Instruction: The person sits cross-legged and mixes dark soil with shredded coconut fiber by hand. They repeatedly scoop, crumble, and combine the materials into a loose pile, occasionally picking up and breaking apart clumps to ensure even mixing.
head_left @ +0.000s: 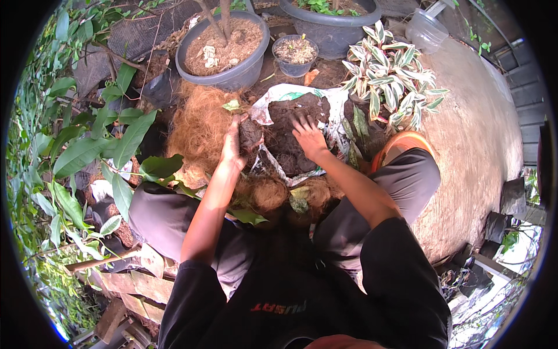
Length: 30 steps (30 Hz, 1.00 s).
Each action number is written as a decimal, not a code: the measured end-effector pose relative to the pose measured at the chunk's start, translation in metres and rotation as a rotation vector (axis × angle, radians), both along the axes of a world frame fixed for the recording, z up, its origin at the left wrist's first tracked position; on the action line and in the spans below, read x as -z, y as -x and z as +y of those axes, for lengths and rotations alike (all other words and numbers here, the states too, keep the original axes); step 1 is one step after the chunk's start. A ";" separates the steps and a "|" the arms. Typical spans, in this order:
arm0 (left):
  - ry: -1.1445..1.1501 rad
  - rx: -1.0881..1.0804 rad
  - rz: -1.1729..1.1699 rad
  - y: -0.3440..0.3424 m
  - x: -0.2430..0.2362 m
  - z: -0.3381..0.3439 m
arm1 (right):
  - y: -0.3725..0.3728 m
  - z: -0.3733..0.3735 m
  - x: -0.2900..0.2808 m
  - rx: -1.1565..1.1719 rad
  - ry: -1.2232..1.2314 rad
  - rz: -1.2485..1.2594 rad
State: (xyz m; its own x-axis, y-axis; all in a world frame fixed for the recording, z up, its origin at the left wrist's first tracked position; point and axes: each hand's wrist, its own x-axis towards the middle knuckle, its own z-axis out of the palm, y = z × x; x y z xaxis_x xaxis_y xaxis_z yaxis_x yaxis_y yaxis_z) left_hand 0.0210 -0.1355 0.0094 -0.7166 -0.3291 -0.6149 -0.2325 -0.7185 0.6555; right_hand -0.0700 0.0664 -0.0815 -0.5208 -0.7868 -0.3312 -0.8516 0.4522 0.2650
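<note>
My left hand [233, 144] is cupped against a dark clump of soil [250, 132] at the left edge of an opened white sack [334, 107]. A small pale green leaf [231, 105] shows just above its fingertips. Dark loose soil [289, 154] fills the sack. On that soil rests my right hand [309, 137], palm down, its fingers apart and the tips touching the dirt. Brown coconut fibre [200, 125] lies heaped left of my left hand. Nearer me, round fibre-covered clumps [268, 193] sit in front of the sack, one with a mottled leaf [299, 200] against it.
Beyond the sack stand a large grey pot [247, 72] with a stem, a small black pot [295, 55] and another big pot [331, 36]. A striped-leaf plant [389, 75] and an orange pot [407, 139] are at right. Leafy branches [81, 154] reach in from the left.
</note>
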 end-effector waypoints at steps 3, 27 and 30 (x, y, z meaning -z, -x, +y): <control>0.018 0.126 0.042 0.003 -0.006 0.004 | 0.010 0.018 0.032 0.144 0.035 -0.230; 0.010 0.102 0.072 -0.002 -0.018 -0.001 | 0.052 0.027 0.017 0.928 0.485 -0.122; -0.008 0.091 0.070 -0.003 -0.017 -0.003 | 0.049 0.018 0.000 0.850 0.600 -0.021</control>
State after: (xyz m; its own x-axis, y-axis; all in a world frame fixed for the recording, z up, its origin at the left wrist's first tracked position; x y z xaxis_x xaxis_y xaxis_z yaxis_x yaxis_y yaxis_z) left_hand 0.0240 -0.1385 0.0261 -0.7845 -0.2556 -0.5649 -0.2513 -0.7018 0.6666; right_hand -0.1190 0.0841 -0.0819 -0.9792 -0.2015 -0.0218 -0.1924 0.9579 -0.2133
